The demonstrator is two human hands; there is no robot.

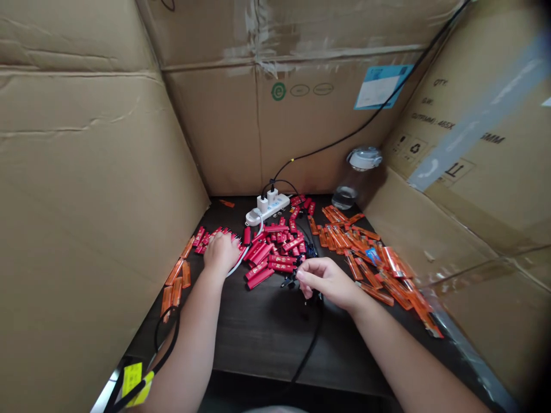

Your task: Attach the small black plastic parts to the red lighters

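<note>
My left hand (221, 250) lies over a cluster of small red lighter-like pieces (202, 238) at the left, its fingertips hidden among them. To its right spreads a bigger loose pile of red pieces with gold print (282, 261), some stacked on others. At the pile's near right edge, my right hand (325, 279) is closed, thumb and index finger pinched together. Whatever is in that pinch is too small to make out. Small black parts (289, 281) sit just beside and beneath its fingers.
Orange, see-through flat pieces (340, 235) are heaped at the right, with several more (176, 291) at the left. A white power strip (267, 210) with plugs and cables stands behind the red pile. A clear bottle (346, 192) is at the back right. Cardboard walls (215, 126) enclose the dark table (253, 335).
</note>
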